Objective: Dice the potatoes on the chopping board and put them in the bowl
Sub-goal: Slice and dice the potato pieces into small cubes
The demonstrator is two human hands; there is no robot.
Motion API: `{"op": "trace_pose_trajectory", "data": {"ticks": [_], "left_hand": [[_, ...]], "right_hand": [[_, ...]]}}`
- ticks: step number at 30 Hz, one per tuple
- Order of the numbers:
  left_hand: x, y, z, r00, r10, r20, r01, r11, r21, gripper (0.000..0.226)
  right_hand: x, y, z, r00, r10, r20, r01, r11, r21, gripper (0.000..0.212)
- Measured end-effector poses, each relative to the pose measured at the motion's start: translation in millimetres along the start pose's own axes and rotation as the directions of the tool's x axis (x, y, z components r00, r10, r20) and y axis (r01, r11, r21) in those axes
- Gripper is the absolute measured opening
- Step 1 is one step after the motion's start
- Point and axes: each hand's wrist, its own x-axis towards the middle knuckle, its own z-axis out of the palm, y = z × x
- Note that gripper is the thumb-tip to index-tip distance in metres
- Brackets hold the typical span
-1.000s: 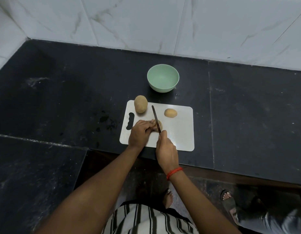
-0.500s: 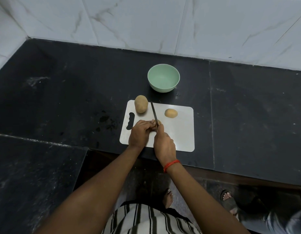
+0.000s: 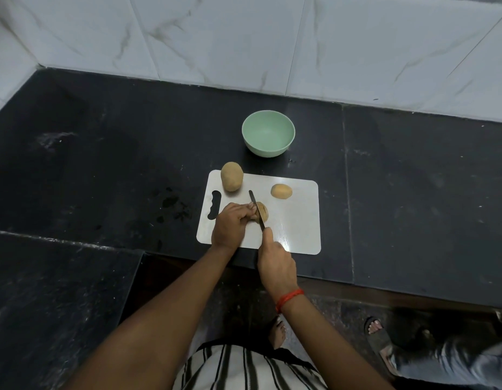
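From the head camera, the left hand (image 3: 230, 225) curls its fingers (image 3: 245, 214) over the potato (image 3: 264, 211) on the chopping board (image 3: 296, 220); the right hand (image 3: 276, 264) wraps the knife (image 3: 255, 206), blade just beside those fingers; best tuck them back and press straight down; the bowl (image 3: 268, 136) lies well beyond.

Chopping board (image 3: 295, 220): white, rectangular, rounded corners, cut-out handle at its left end; lies flat at the front edge of the black counter. Large potato (image 3: 232, 176): tan, unpeeled, whole, on the board's far left corner, overhanging the edge. Small potato (image 3: 281, 191): paler, whole, far centre-right of the board, apart from the others. Third potato (image 3: 263, 211): mid-board, gripped by the left hand (image 3: 231, 225), knife (image 3: 255, 205) blade across it, handle in the right hand (image 3: 276, 263). Bowl (image 3: 265, 150): pale green, round, upright, on the counter just beyond the board.
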Motion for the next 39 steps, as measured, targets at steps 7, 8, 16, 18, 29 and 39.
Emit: {"op": "trace_pose_trajectory", "data": {"ticks": [7, 8, 16, 18, 29, 39], "left_hand": [[-3, -1, 2, 1.0, 0.012, -0.01, -0.012, 1.0, -0.001, 0.007], [-3, 1, 1, 1.0, 0.021, -0.016, -0.021, 1.0, 0.009, 0.007], [-4, 8, 0, 0.998, 0.054, -0.024, -0.052, 0.996, 0.073, 0.01], [-4, 9, -1, 0.998, 0.053, -0.022, -0.051, 0.996, 0.072, 0.009], [-4, 9, -6, 1.0, -0.018, -0.01, 0.018, 1.0, 0.003, 0.02], [13, 27, -9, 0.971, -0.073, 0.227, 0.021, 0.975, 0.222, 0.099]], "right_hand": [[-5, 2, -2, 1.0, 0.002, 0.008, -0.001, 0.999, -0.047, 0.028], [-5, 2, -2, 1.0, 0.0, 0.009, 0.0, 0.999, -0.041, 0.028], [-21, 11, 1, 0.999, -0.006, 0.041, 0.006, 1.0, -0.011, 0.022], [-36, 18, 1, 0.999, -0.001, 0.051, 0.002, 1.0, -0.02, 0.023], [-82, 52, -14, 0.988, -0.068, -0.135, 0.11, 0.936, 0.335, 0.012], [19, 61, -40, 0.94, 0.038, -0.339, 0.168, 0.813, 0.557, 0.015]]}}
